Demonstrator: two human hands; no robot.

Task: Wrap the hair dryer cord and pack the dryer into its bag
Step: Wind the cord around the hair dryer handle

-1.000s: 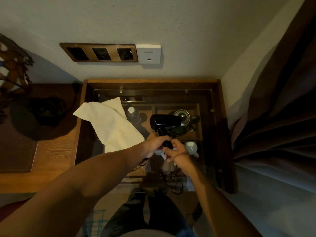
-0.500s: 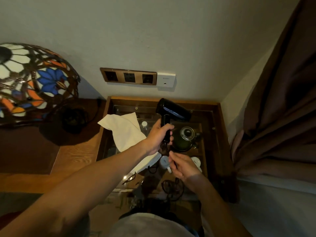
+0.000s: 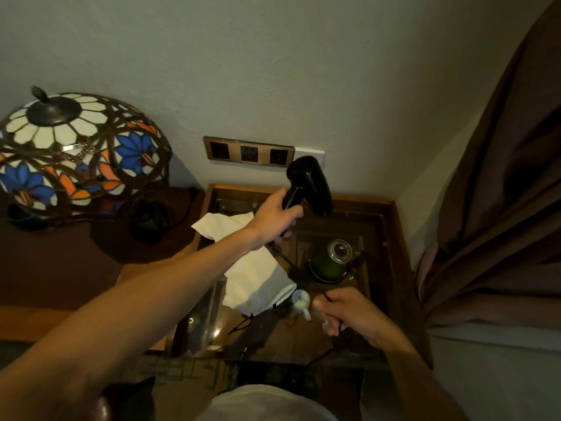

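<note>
From the head view we see a glass-topped wooden table (image 3: 391,226) at centre against a plain wall. Our left hand (image 3: 274,218) grips the glossy black hair dryer (image 3: 312,185) above it; our right hand (image 3: 349,311) pinches its thin cord (image 3: 283,256), beside the white cloth bag (image 3: 255,278).

One hair dryer (image 3: 309,183), one cord (image 3: 283,256), one white bag (image 3: 255,275), two hands, one stained-glass lamp (image 3: 76,153), three wall sockets (image 3: 249,153), one teapot (image 3: 332,261), one cup (image 3: 300,300).

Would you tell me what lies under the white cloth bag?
The white cloth bag rests on the glass tabletop; whatever sits beneath that patch is covered.
</note>
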